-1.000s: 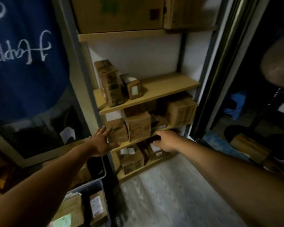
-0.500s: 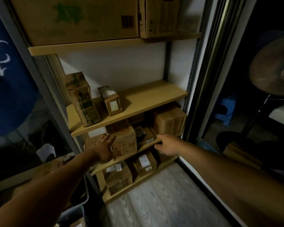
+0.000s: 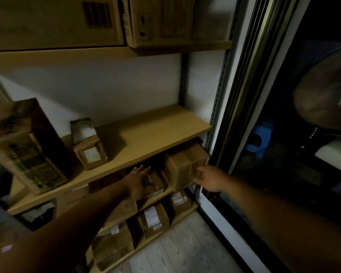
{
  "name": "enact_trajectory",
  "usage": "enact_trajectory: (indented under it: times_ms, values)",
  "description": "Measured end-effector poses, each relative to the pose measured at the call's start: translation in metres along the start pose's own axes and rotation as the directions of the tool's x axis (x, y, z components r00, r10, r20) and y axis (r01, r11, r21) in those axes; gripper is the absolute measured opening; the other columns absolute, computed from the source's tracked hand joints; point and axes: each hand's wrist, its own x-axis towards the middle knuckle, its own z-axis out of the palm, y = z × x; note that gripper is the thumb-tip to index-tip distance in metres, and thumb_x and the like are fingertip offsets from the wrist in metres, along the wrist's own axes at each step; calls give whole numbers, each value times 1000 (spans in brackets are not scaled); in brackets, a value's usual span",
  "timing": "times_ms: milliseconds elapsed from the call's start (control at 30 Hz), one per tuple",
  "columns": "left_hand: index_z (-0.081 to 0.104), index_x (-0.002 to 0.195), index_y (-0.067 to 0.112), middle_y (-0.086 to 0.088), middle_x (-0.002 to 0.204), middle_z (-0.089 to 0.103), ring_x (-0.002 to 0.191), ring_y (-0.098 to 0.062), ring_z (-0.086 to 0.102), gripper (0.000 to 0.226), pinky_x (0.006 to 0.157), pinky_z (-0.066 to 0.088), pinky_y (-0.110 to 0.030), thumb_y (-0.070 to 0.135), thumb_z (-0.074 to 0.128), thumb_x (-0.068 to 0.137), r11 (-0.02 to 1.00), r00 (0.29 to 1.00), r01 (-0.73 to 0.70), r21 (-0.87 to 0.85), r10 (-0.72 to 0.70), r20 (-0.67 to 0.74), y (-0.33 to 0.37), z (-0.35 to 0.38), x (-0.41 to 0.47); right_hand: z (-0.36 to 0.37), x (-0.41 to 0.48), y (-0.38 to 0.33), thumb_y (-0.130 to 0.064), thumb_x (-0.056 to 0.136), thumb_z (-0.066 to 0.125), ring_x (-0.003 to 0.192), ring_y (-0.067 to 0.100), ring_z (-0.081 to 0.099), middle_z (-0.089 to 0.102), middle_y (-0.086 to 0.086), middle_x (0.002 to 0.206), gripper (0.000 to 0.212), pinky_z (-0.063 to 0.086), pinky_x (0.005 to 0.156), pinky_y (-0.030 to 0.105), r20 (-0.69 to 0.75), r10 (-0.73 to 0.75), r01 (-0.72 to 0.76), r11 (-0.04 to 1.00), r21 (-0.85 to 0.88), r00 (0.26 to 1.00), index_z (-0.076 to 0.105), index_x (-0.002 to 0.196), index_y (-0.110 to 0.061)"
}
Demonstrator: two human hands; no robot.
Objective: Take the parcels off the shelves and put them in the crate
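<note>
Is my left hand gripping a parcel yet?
No, open: the left hand reaches with straight fingers over the small parcels, curled round nothing.

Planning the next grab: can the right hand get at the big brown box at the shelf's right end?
Likely yes: the right hand is by the big brown box, nothing between them.

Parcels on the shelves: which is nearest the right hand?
The plain brown box at the right end of the second-lowest shelf, bigger than its labelled neighbours; the right hand is at its front.
</note>
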Motion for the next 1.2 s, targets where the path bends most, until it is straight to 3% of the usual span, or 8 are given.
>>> enact_trajectory:
  times_ms: [133,300,600,733,867,933,1033,1200]
  values:
    - [-1,151,21,-5,159,-6,146,-27,-6,88,118,9,-44,51,52,89,999,999,53,-8,-53,-4,31,14,64,-23,73,55,-36,95,53,111,26,56,56,12,129,46,44,85,29,27,-36,36,999,-17,999,49,135,-13]
    - [-1,152,22,-6,159,-6,146,-29,-7,87,117,7,-42,51,52,89,960,975,215,-179,-223,-24,69,43,144,-51,164,106,-39,98,47,139,28,31,24,9,156,64,34,109,34,117,-92,110,981,-161,989,22,151,-13]
    - [8,151,22,-3,159,0,146,-31,0,73,116,15,-48,42,48,94,873,922,325,-364,-377,-81,102,91,262,-26,282,160,-50,95,47,142,36,23,3,10,159,73,38,106,40,168,-83,116,972,-202,982,8,153,-27]
    - [-12,150,21,-9,157,18,136,-32,33,85,107,33,-38,43,48,94,654,852,358,-666,-520,-53,92,117,302,4,310,177,-53,92,49,139,38,27,2,12,158,73,41,103,41,177,-42,54,997,-60,983,13,151,-30]
    - [29,138,24,-5,128,55,109,-24,57,66,93,48,-43,51,59,85,477,807,302,-825,-589,-45,79,146,318,17,318,187,-46,92,53,116,34,51,35,15,142,57,47,77,31,51,-59,54,994,98,997,30,141,-26]
    - [40,119,18,-5,112,58,99,-21,58,51,85,51,-40,48,62,84,452,786,295,-842,-616,-55,71,157,320,18,317,192,-49,91,53,119,36,49,33,17,144,67,48,80,34,49,-21,16,995,101,999,22,145,-25]
    - [40,124,17,-9,115,57,101,-27,60,77,84,54,-46,64,68,69,371,770,335,-866,-637,24,68,165,309,19,309,201,-57,87,54,129,39,42,20,17,154,91,48,93,42,74,48,-58,990,132,996,-3,152,-25]
    - [26,142,21,-12,125,51,100,-26,57,84,68,53,-35,39,75,76,186,769,286,-940,-630,109,90,168,294,22,306,205,-55,87,57,128,36,44,35,17,147,85,44,96,38,159,99,-136,960,243,982,20,148,-10]
